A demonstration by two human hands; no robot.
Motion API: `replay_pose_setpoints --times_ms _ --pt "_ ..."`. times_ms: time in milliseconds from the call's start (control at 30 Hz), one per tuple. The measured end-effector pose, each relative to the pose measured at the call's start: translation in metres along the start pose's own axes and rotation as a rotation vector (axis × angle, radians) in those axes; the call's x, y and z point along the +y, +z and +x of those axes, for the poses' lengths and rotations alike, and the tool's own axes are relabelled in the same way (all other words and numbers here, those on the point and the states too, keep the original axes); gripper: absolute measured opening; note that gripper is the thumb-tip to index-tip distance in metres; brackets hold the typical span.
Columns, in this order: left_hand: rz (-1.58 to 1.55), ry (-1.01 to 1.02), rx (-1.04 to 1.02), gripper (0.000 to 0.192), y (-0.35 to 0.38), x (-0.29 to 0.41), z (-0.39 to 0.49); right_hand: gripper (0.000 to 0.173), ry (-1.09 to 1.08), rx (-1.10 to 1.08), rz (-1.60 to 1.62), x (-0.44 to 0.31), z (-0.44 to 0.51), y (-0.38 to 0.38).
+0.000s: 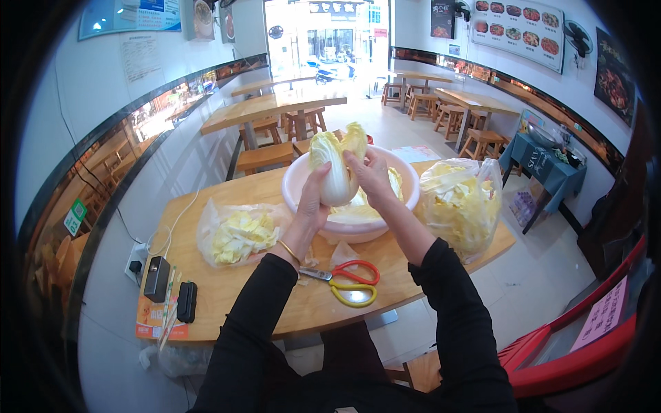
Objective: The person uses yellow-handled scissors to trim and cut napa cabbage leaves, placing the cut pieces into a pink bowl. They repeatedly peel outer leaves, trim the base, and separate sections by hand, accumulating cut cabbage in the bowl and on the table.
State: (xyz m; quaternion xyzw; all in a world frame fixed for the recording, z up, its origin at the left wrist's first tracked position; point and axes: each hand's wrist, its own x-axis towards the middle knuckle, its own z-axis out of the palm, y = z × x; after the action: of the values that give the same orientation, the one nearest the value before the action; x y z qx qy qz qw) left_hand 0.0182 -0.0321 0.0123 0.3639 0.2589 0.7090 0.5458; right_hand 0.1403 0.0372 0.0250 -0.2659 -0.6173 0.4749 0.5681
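Observation:
My left hand (311, 199) grips a head of napa cabbage (333, 175) from its left side, above a large pale pink plastic basin (351, 237). With its fingers, my right hand (373, 175) pinches an outer leaf (355, 140) at the cabbage's upper right. More cabbage leaves (356, 212) lie in the basin. Left of it, cut yellow leaves (245, 235) rest on an opened plastic bag. A fuller clear bag of cabbage leaves (459, 206) stands to the right. Scissors with one red and one yellow handle (356, 281) lie on the wooden table, nearer me than the basin.
At the wooden table's (206, 330) left end are a dark box-shaped device (156, 279), a black case (187, 302), wrapped chopsticks (168, 315) and a white cable (170, 233). Other tables and wooden stools (266, 155) stand beyond. A red-framed object (578, 356) is at the lower right.

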Motion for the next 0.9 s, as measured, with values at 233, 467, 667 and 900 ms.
replay_pose_setpoints --times_ms 233,467,667,900 --pt "0.265 0.086 0.112 0.058 -0.01 -0.009 0.008 0.019 -0.124 0.339 0.256 0.004 -0.011 0.025" --pt "-0.128 -0.018 0.084 0.061 -0.007 -0.007 0.006 0.011 -0.01 0.589 0.383 0.007 0.026 -0.015" --pt "-0.18 -0.06 -0.086 0.064 -0.009 0.002 -0.001 0.053 -0.4 0.44 -0.718 0.016 0.047 -0.061" --pt "-0.061 -0.041 -0.033 0.064 -0.017 -0.003 0.009 0.073 0.19 -0.394 -0.287 -0.04 -0.033 -0.001"
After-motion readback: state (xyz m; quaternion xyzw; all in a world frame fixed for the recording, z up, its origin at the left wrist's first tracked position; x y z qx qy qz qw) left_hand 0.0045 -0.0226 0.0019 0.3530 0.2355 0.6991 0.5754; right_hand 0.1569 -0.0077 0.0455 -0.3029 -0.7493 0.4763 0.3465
